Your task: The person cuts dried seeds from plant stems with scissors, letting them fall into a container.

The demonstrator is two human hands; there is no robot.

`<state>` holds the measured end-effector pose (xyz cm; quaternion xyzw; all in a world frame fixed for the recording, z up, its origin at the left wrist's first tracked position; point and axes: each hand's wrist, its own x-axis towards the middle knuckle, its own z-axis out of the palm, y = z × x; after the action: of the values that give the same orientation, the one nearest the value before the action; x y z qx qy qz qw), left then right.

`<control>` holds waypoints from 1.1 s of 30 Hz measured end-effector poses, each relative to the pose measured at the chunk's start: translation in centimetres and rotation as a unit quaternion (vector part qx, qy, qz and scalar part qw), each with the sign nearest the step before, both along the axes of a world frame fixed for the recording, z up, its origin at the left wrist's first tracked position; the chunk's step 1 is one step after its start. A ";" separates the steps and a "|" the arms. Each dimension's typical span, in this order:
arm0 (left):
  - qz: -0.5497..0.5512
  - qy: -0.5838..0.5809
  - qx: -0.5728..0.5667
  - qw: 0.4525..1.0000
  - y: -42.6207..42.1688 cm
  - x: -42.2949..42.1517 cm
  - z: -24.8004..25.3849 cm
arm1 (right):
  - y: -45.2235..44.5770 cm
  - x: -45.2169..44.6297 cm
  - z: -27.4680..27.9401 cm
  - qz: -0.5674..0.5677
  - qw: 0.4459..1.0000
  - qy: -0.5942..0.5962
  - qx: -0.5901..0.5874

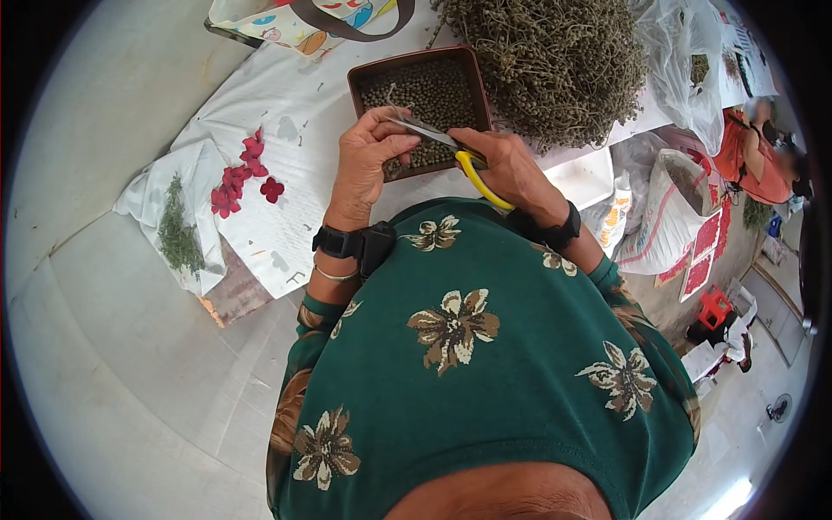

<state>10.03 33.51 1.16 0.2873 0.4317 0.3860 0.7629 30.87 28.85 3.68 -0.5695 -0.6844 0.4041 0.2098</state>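
Over a brown rectangular tray (354,80) filled with small round greenish pods, both my hands are close together. My right hand (511,169) is closed on yellow-handled scissors (472,178), whose metal blades point left toward my other hand. The fingers of my left hand (371,156) are pinched together on a thin dry stem (393,94) at the blade tips. A big heap of dried stalks with pods (559,65) lies just behind and to the right of the tray.
Dark red flowers (232,186) and a green sprig (178,230) lie on the white cloth (295,130) at left. A patterned bag (303,30) stands behind. Right are plastic bags (685,61), a white sack (672,217) and another person in orange (754,160).
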 end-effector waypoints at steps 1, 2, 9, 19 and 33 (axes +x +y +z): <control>0.000 0.000 0.000 1.000 0.0 0.0 -0.1 | 0.0 0.0 0.1 -0.004 1.000 0.000 -0.010; -0.002 -0.009 0.001 1.000 0.0 -0.1 -0.3 | 0.0 0.0 0.1 -0.008 1.000 0.000 -0.020; 0.046 -0.060 -0.062 0.995 0.4 -0.6 -1.2 | -0.4 0.6 -0.8 0.013 0.999 -0.014 0.031; 0.065 -0.073 -0.097 0.990 0.1 -0.2 -0.7 | -0.1 0.2 -0.8 0.019 0.994 -0.072 0.085; 0.050 -0.092 -0.089 0.991 -0.4 0.5 -1.6 | -0.1 0.0 -1.0 -0.001 0.992 -0.064 0.107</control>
<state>10.57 33.09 -0.41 0.1595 0.4066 0.4081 0.8017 30.87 28.76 2.69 -0.5691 -0.7351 0.2912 0.2259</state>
